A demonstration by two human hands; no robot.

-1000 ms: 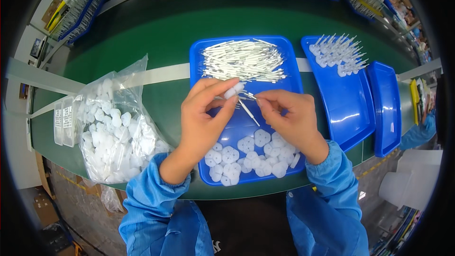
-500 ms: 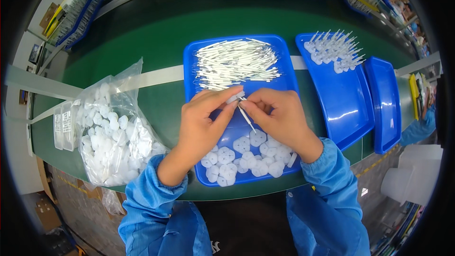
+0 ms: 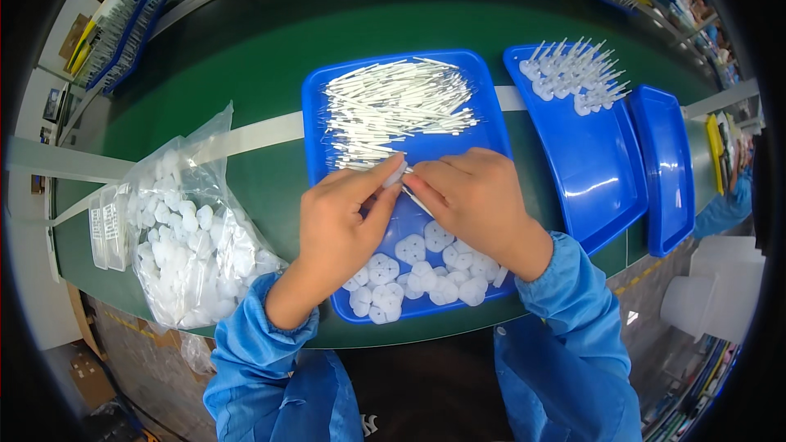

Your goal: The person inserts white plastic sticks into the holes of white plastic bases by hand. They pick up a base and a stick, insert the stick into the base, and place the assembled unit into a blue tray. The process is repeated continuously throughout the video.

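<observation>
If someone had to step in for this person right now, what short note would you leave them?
Left hand: pinching a small white plastic cap at its fingertips.
Right hand: holding a thin white plastic stick, its end meeting the cap.
Both hands work over the middle blue plastic tray, which holds a pile of loose white sticks at the far end and loose white caps at the near end.
Done: a cluster of assembled pieces lies in the right blue tray.
Left: many sticks and caps, plus a clear bag of caps on the left.

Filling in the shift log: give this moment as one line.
left hand: pinches white cap | right hand: holds thin stick at cap | under: blue tray | left: bag of caps
</observation>
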